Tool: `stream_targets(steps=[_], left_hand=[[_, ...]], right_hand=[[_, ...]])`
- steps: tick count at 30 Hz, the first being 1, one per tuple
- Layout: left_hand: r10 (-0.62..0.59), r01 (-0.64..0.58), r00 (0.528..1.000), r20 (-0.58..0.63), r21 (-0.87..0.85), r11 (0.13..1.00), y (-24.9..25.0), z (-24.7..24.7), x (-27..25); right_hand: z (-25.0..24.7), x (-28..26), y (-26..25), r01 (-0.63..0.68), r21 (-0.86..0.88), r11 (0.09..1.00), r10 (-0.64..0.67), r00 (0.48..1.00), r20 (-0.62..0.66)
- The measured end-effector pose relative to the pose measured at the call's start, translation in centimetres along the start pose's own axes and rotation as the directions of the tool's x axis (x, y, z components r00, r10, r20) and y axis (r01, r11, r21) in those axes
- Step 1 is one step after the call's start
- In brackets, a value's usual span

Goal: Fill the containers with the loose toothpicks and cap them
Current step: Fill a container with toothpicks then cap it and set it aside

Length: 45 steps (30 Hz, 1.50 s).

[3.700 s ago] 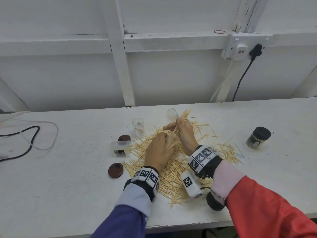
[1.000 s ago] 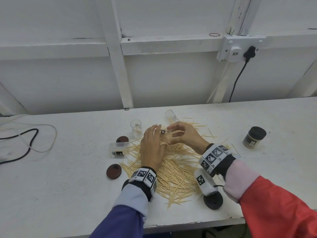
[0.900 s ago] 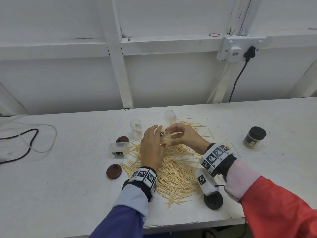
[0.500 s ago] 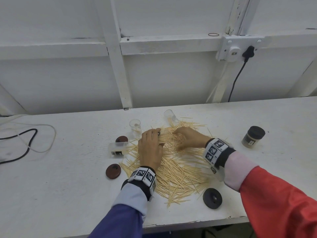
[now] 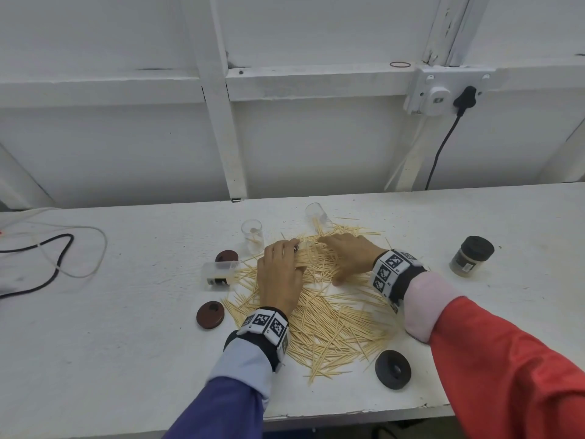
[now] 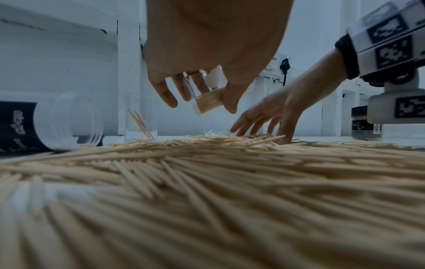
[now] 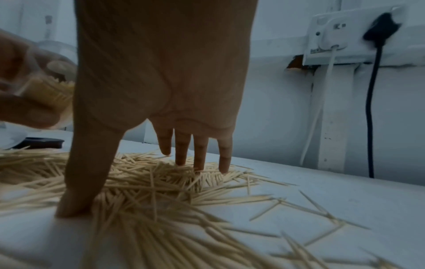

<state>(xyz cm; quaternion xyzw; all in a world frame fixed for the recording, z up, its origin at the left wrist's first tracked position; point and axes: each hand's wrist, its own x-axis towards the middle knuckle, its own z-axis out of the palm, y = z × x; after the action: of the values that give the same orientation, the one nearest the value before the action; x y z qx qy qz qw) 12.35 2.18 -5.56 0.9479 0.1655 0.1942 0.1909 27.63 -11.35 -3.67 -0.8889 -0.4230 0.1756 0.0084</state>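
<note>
The clear container (image 6: 208, 99), packed with pale toothpicks, hangs tilted above the heap, pinched between the thumb and fingers of the left hand (image 5: 278, 277). Tipped like that and uncapped, it could spill sticks back out if the pinch slackens. The loose toothpicks (image 5: 329, 312) lie thin, pointed and crisscrossed on the white bench (image 5: 110, 343). The right hand (image 5: 346, 256) spreads straight fingers onto them; a careless rake could scatter them toward the black cap (image 5: 392, 369).
</note>
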Motion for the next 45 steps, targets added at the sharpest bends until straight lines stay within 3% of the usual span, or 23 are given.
stream_targets(steps=[10,20,30,41,45], left_hand=[[0.001,-0.001,1.0,0.024,0.003,1.0,-0.1,0.1,0.1],[0.014,-0.014,0.999,0.038,0.011,1.0,-0.1,0.2,0.2],[0.019,-0.021,0.998,0.053,0.022,1.0,-0.2,0.2,0.2],[0.012,-0.015,0.997,0.072,0.039,0.999,0.0,0.1,0.1],[0.011,-0.015,0.997,0.077,0.043,0.999,0.0,0.1,0.1]], right_hand=[[0.2,-0.2,0.9,-0.035,-0.033,0.999,0.035,0.999,-0.018],[0.2,-0.7,1.0,0.045,-0.105,0.993,-0.052,0.997,-0.061],[0.2,-1.6,-0.2,0.107,-0.145,0.984,-0.102,0.994,0.039],[0.1,-2.5,-0.3,0.067,-0.03,0.997,-0.064,0.995,0.073],[0.1,-3.0,-0.5,0.043,-0.091,0.995,-0.036,0.997,0.07]])
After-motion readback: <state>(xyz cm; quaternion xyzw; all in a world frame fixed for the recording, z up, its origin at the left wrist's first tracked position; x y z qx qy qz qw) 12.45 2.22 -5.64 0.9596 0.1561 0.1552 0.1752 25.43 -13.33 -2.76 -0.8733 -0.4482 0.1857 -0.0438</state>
